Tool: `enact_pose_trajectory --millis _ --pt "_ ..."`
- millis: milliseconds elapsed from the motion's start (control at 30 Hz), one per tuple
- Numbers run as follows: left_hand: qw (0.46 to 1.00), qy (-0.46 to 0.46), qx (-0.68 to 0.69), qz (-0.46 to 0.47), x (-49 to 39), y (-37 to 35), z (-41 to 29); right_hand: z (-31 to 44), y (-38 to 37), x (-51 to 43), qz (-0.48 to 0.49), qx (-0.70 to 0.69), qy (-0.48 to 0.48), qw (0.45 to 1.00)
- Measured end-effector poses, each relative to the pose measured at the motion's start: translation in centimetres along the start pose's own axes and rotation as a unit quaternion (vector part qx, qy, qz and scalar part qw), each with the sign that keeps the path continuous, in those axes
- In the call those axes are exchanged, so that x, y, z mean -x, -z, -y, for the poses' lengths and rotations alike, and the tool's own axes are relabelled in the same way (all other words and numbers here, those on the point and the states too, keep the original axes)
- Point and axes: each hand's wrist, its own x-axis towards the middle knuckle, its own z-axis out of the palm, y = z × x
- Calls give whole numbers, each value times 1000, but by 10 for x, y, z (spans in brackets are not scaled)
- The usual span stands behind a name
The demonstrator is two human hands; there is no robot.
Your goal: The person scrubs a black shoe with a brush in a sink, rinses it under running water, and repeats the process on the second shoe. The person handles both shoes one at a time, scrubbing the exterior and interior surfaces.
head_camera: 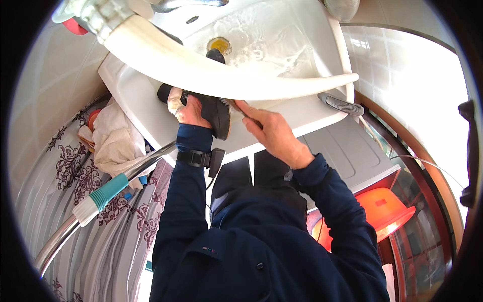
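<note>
My left hand [194,113] grips a black shoe [217,115] over the near edge of a white washbasin [234,130]. Held in my right hand [273,134] is a brush [228,102], its pale bristles against the shoe's side; most of its handle is hidden by my fingers. A long white curved tap spout [211,77] crosses the view above the shoe and covers part of it. Past the spout a dark rounded end [216,56] shows near the yellow drain [219,45]; I cannot tell whether it belongs to the same shoe. Rippling water [264,49] lies in the basin.
A grey corrugated hose [341,104] hooks over the basin's right rim. Below it is a grey appliance top [345,149], with an orange-red plastic tub [381,213] nearer me. On the left are a patterned curtain [71,166], a beige cloth [117,147] and a metal rod [60,241] with a teal collar.
</note>
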Motion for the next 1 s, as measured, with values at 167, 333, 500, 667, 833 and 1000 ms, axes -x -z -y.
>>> enact_pose_trajectory --millis 167,333,500,667,833,1000 --pt "949 18 311 -45 -8 -3 28 -5 0 6 -52 61 12 997" --pt "969 15 232 -84 11 -11 6 -4 -1 -1 -99 62 13 993" --pt "926 45 356 -116 31 -30 -34 -26 -2 -3 -71 37 -6 997" --pt "933 -11 352 -78 34 -25 -20 -38 -4 8 -81 17 -53 995" --pt "933 -1 359 -18 33 -9 -1 1 8 19 -14 -54 -138 989" --pt "911 -96 373 146 44 -22 9 -37 -2 -17 -131 69 60 987"
